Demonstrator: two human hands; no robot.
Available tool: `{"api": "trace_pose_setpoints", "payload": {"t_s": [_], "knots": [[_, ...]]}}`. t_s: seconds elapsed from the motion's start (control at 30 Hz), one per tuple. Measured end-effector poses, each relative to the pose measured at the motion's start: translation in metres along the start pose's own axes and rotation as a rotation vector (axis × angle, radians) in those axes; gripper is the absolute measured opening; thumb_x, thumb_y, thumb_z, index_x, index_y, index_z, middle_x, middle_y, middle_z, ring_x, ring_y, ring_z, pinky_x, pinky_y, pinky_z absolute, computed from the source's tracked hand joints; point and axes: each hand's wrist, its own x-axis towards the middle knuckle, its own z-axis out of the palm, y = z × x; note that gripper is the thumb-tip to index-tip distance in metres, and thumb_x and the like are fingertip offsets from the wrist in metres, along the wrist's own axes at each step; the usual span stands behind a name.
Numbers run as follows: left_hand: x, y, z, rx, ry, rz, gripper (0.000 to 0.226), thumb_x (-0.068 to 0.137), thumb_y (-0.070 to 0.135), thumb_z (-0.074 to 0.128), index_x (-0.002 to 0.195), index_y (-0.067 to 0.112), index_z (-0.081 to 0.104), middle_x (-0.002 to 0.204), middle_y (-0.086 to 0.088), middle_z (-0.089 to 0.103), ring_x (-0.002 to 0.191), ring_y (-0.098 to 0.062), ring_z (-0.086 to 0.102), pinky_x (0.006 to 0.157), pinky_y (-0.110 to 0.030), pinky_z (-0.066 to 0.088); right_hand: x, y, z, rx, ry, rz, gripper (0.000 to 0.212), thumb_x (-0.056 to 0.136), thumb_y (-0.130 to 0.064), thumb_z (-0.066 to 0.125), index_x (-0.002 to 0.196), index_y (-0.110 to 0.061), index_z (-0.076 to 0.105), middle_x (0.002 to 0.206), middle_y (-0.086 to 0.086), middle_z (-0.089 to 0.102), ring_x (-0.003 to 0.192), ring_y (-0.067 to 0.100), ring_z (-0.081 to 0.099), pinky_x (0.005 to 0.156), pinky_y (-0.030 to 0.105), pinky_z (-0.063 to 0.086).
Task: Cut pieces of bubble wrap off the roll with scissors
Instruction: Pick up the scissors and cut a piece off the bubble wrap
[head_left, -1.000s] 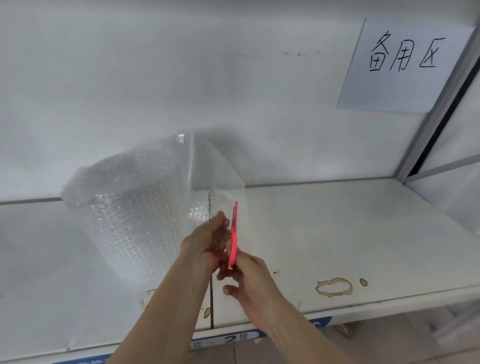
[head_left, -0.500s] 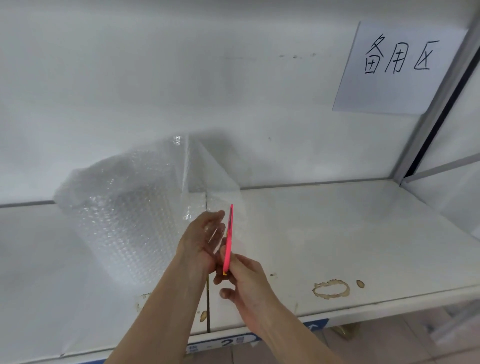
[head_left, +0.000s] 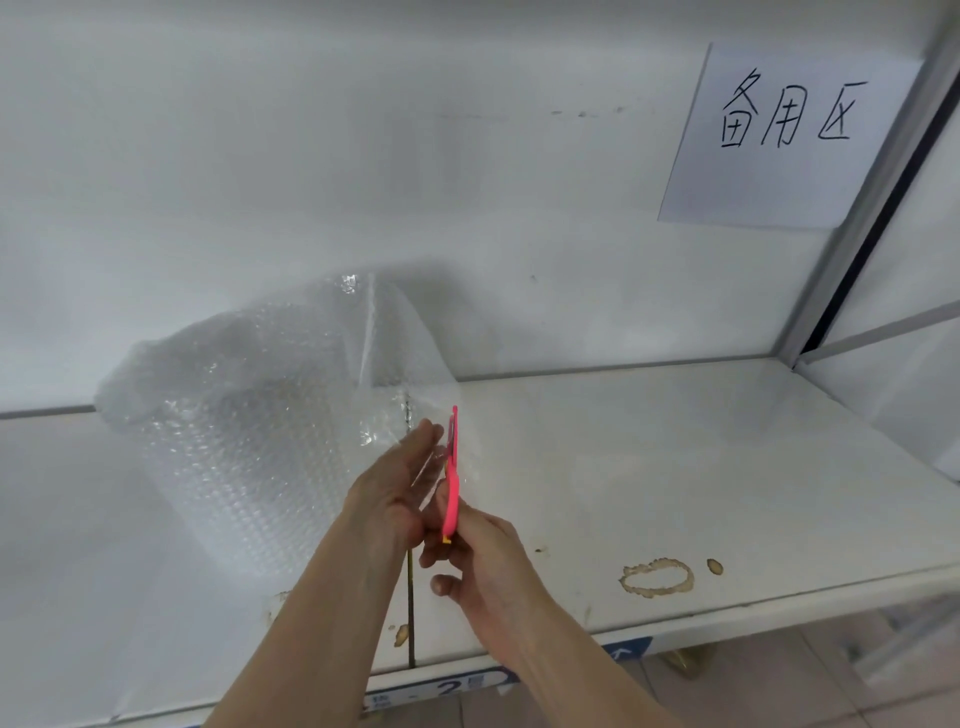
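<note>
A clear bubble wrap roll (head_left: 223, 441) stands on the white shelf (head_left: 649, 467) at the left. Its loose sheet (head_left: 400, 364) reaches right toward my hands. My left hand (head_left: 400, 488) lies against the sheet's lower edge with its fingers stretched out, the plastic between fingers and thumb. Just right of it, my right hand (head_left: 483, 566) grips pink scissors (head_left: 452, 478), seen edge-on and pointing up and away into the sheet's edge. The blades themselves are hard to make out.
A paper sign (head_left: 779, 135) with handwritten characters hangs on the back wall at the upper right. A metal frame post (head_left: 857, 244) bounds the shelf on the right. Rust-coloured stains (head_left: 657, 577) mark the shelf near its front edge, which carries a blue label (head_left: 457, 686).
My left hand's fingers have straightened along the sheet. The scissors have stayed upright at the sheet's edge, shifting only slightly with the view.
</note>
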Motion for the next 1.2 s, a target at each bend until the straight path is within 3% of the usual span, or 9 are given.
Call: {"api": "trace_pose_setpoints", "payload": {"t_s": [0.17,0.33,0.43,0.57,0.67,0.93,1.03,1.1,1.2], "knots": [[-0.003,0.0,0.003,0.016,-0.011,-0.029,0.039,0.077,0.021,0.079,0.114,0.012,0.073,0.094,0.002,0.073,0.105,-0.015,0.063,0.087,-0.032,0.052,0.001,-0.004,0.001,0.006,0.016,-0.023,0.033,0.087,-0.042,0.066,0.071,-0.013,0.066,0.07,0.004,0.058,0.063,0.014,0.054,0.051,0.024,0.038],[-0.003,-0.001,0.002,0.024,-0.034,-0.025,0.03,0.079,0.02,0.077,0.108,0.013,0.071,0.088,0.004,0.073,0.094,-0.014,0.062,0.071,-0.031,0.051,0.0,-0.004,0.002,0.0,0.028,-0.039,0.03,0.09,-0.037,0.066,0.069,-0.015,0.068,0.065,0.0,0.06,0.063,0.014,0.053,0.052,0.024,0.038],[0.0,0.0,0.0,0.016,-0.062,-0.046,0.029,0.08,0.021,0.076,0.108,0.013,0.07,0.088,0.004,0.072,0.093,-0.015,0.062,0.072,-0.032,0.051,0.001,-0.006,0.002,0.002,0.026,-0.021,0.03,0.089,-0.04,0.067,0.072,-0.015,0.068,0.066,0.0,0.06,0.064,0.014,0.053,0.052,0.025,0.038],[0.001,0.001,-0.004,0.044,-0.109,-0.093,0.012,0.082,0.022,0.074,0.088,0.012,0.069,0.07,0.001,0.069,0.071,-0.018,0.059,0.068,-0.036,0.045,0.004,-0.008,0.001,0.009,0.041,-0.005,0.033,0.086,-0.044,0.067,0.076,-0.013,0.063,0.067,0.001,0.058,0.061,0.013,0.053,0.054,0.026,0.038],[-0.001,0.0,-0.003,0.075,-0.122,-0.086,0.015,0.084,0.024,0.072,0.079,0.01,0.069,0.063,-0.002,0.067,0.061,-0.02,0.052,0.062,-0.035,0.037,0.006,-0.01,0.001,0.015,0.054,-0.018,0.03,0.088,-0.04,0.066,0.073,-0.014,0.064,0.069,0.002,0.057,0.059,0.013,0.051,0.054,0.026,0.036],[0.0,0.001,-0.005,0.103,-0.147,-0.091,0.02,0.086,0.027,0.07,0.073,0.012,0.07,0.073,-0.003,0.065,0.059,-0.018,0.049,0.059,-0.031,0.037,0.007,-0.009,0.003,0.008,0.051,-0.035,0.03,0.086,-0.042,0.067,0.07,-0.016,0.065,0.069,-0.001,0.059,0.062,0.012,0.05,0.055,0.026,0.035],[-0.003,0.0,-0.004,0.135,-0.164,-0.09,0.017,0.091,0.026,0.064,0.08,0.014,0.067,0.078,-0.002,0.064,0.042,-0.016,0.051,0.044,-0.021,0.036,0.009,-0.013,0.003,0.022,0.047,-0.021,0.037,0.08,-0.052,0.069,0.068,-0.018,0.062,0.067,-0.001,0.056,0.058,0.012,0.05,0.058,0.028,0.035],[-0.004,-0.002,-0.004,0.162,-0.181,-0.092,0.017,0.093,0.027,0.061,0.081,0.016,0.065,0.077,-0.001,0.063,0.035,-0.016,0.047,0.042,-0.018,0.029,0.01,-0.015,0.001,0.028,0.056,-0.025,0.038,0.08,-0.052,0.068,0.066,-0.017,0.061,0.067,0.0,0.055,0.058,0.012,0.05,0.058,0.029,0.035],[-0.002,-0.002,-0.004,0.177,-0.165,-0.098,0.015,0.091,0.027,0.064,0.081,0.016,0.064,0.08,0.0,0.064,0.045,-0.016,0.044,0.046,-0.022,0.027,0.01,-0.013,0.001,0.024,0.078,-0.041,0.035,0.085,-0.046,0.068,0.067,-0.016,0.062,0.068,0.002,0.056,0.061,0.014,0.05,0.058,0.028,0.036]]}}
